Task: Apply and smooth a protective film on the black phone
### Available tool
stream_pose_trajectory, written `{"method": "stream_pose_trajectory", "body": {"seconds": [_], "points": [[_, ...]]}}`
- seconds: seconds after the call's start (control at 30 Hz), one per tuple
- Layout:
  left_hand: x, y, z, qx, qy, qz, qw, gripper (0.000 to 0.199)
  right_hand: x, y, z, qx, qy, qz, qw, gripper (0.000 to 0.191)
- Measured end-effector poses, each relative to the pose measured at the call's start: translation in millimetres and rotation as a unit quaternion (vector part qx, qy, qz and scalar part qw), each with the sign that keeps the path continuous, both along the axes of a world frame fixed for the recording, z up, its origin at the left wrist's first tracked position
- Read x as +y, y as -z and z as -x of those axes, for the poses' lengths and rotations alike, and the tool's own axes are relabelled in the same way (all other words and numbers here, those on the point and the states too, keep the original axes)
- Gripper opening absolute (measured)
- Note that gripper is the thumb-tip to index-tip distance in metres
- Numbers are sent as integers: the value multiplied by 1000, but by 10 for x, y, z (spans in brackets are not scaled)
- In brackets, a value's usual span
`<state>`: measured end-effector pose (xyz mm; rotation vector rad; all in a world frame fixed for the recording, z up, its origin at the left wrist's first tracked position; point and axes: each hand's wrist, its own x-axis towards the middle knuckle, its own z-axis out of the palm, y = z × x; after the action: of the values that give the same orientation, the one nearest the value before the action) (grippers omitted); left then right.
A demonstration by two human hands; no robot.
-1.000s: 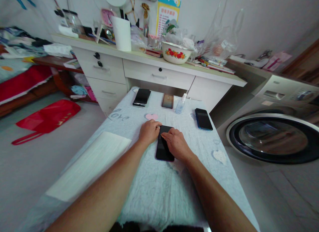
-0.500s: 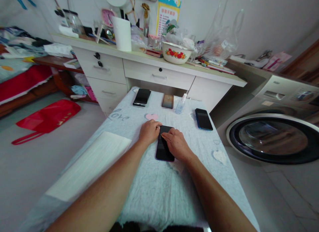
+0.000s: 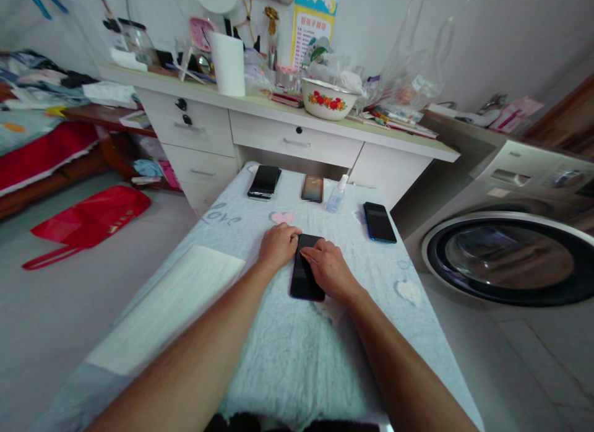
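Observation:
A black smartphone point(image 3: 304, 285) lies screen up on the cloth-covered table. My left hand point(image 3: 277, 246) is closed at its upper left edge, steadying it with the fingertips by the corner. My right hand point(image 3: 329, 268) rests over the phone's right side, fingers pressed together on the screen; whatever they pinch, if anything, is hidden. Beyond the hands stands a clear spray bottle point(image 3: 336, 195), with a small brown pixelated item point(image 3: 312, 189) to its left. Another phone with a blue edge point(image 3: 379, 222) lies to the right, and stacked dark phones point(image 3: 264, 181) lie far left.
A long white paper towel sheet point(image 3: 171, 305) lies left of my left forearm. Behind the table is a white desk point(image 3: 297, 141) bearing a paper roll point(image 3: 227, 64) and a flowered bowl point(image 3: 328, 99). A washing machine point(image 3: 510, 234) stands right; a red bag point(image 3: 90, 218) lies on the floor.

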<state>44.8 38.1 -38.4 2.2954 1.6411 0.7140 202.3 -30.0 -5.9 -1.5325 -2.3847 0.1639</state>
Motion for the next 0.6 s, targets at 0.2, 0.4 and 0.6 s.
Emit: {"method": "stream_pose_trajectory", "body": {"seconds": [0.2,0.4,0.6], "points": [[-2,-7,0,0,0,4,1000,29,-5,-26,3,0,-2,7,1000,28],[-1,-9,1,3,3,5,1000,29,-10,-30,3,2,0,16,1000,27],[6,13,3,-1,4,-5,1000,29,-10,-29,5,-3,0,16,1000,26]]}}
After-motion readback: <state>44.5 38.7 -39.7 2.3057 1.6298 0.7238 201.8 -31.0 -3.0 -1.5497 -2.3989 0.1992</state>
